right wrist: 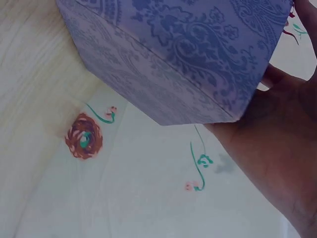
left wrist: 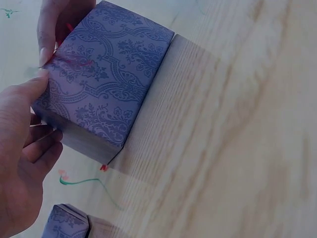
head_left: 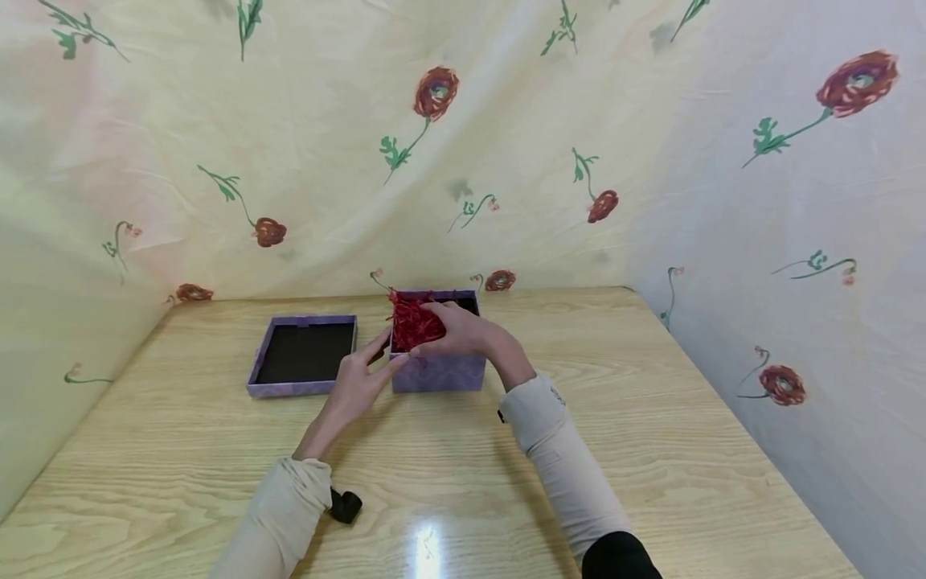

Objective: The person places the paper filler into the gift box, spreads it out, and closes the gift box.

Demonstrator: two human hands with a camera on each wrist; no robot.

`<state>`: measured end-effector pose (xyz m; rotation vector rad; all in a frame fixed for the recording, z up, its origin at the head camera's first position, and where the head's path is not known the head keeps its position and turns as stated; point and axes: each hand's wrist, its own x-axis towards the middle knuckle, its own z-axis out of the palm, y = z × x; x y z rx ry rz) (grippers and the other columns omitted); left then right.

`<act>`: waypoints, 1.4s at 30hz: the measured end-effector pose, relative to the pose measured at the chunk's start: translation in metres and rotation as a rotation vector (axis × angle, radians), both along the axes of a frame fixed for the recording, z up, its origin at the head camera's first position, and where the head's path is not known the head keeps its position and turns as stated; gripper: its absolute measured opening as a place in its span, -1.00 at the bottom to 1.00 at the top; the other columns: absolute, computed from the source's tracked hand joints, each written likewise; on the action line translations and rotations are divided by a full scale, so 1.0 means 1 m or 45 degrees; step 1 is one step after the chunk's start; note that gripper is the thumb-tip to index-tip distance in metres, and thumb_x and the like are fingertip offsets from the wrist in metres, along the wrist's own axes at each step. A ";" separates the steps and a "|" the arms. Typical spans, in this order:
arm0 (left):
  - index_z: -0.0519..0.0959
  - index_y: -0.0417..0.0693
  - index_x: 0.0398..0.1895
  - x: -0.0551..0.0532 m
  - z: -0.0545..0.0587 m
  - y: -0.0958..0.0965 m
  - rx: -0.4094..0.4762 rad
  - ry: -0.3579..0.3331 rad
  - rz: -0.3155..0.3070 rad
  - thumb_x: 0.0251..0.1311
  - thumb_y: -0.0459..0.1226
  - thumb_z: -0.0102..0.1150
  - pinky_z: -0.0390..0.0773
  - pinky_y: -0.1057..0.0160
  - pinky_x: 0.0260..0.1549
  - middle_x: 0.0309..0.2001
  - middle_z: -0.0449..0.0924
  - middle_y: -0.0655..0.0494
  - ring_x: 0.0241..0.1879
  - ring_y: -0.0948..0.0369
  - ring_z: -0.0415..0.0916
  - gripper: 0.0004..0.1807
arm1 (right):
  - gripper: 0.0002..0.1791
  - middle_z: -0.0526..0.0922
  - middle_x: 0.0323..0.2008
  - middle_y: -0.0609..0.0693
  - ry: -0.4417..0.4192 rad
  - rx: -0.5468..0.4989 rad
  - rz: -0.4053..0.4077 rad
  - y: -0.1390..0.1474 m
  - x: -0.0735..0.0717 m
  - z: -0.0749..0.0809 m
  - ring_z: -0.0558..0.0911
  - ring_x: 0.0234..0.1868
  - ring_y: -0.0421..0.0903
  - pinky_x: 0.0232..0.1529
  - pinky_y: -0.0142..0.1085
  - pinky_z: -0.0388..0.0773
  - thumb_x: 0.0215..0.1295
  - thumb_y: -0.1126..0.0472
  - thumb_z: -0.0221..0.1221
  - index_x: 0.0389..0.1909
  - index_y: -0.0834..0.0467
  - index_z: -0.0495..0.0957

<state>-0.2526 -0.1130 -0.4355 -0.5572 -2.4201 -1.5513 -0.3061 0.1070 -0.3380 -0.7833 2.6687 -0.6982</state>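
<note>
A purple patterned box (head_left: 439, 375), its top uncovered, stands toward the back of the table with red shredded paper (head_left: 414, 322) heaped in its left part. My left hand (head_left: 356, 384) holds the box by its front left corner, thumb at the front rim and fingers along the left side, as the left wrist view (left wrist: 25, 148) also shows. From above, my right hand (head_left: 463, 331) reaches over the front rim and grips the shredded paper between thumb and fingers. In the right wrist view the box's wall (right wrist: 198, 59) hides its fingertips.
The matching shallow lid (head_left: 304, 354) lies to the left of the box, its black inside facing up. A flower-printed cloth (head_left: 325, 145) hangs behind the wooden table (head_left: 637, 450) and along its sides.
</note>
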 end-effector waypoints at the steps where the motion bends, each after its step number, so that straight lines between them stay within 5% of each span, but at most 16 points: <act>1: 0.26 -0.20 0.58 0.000 0.000 0.000 0.003 -0.004 -0.001 0.46 -0.08 0.25 0.51 -0.21 0.16 0.43 0.35 -0.25 0.33 -0.21 0.43 -0.25 | -0.01 0.21 0.52 0.27 0.002 0.006 -0.001 0.000 -0.001 0.000 0.22 0.52 0.19 0.44 0.06 0.27 0.39 -0.11 0.31 0.63 0.24 0.07; 9: 0.27 -0.13 0.58 0.001 0.001 0.000 0.008 -0.011 -0.004 0.46 -0.07 0.25 0.49 -0.18 0.21 0.43 0.36 -0.21 0.34 -0.16 0.42 -0.27 | -0.18 0.54 0.25 0.19 0.031 0.027 -0.013 -0.005 -0.007 -0.005 0.56 0.22 0.07 0.22 -0.08 0.50 0.47 -0.02 0.28 0.55 0.31 0.21; 32: 0.29 -0.12 0.57 0.000 0.001 -0.001 0.017 -0.003 0.005 0.46 -0.07 0.26 0.54 -0.16 0.16 0.42 0.38 -0.20 0.30 -0.16 0.47 -0.28 | -0.19 0.53 0.31 0.19 0.061 0.232 -0.127 -0.025 -0.028 -0.023 0.54 0.29 0.10 0.29 -0.06 0.46 0.43 0.01 0.34 0.53 0.26 0.24; 42: 0.27 -0.14 0.58 -0.001 0.000 -0.002 0.002 -0.004 0.000 0.46 -0.06 0.26 0.53 -0.16 0.17 0.43 0.36 -0.21 0.31 -0.15 0.46 -0.26 | -0.17 0.48 0.36 0.21 0.037 0.245 -0.096 -0.024 -0.027 -0.020 0.49 0.34 0.13 0.32 -0.04 0.43 0.46 -0.01 0.29 0.57 0.27 0.19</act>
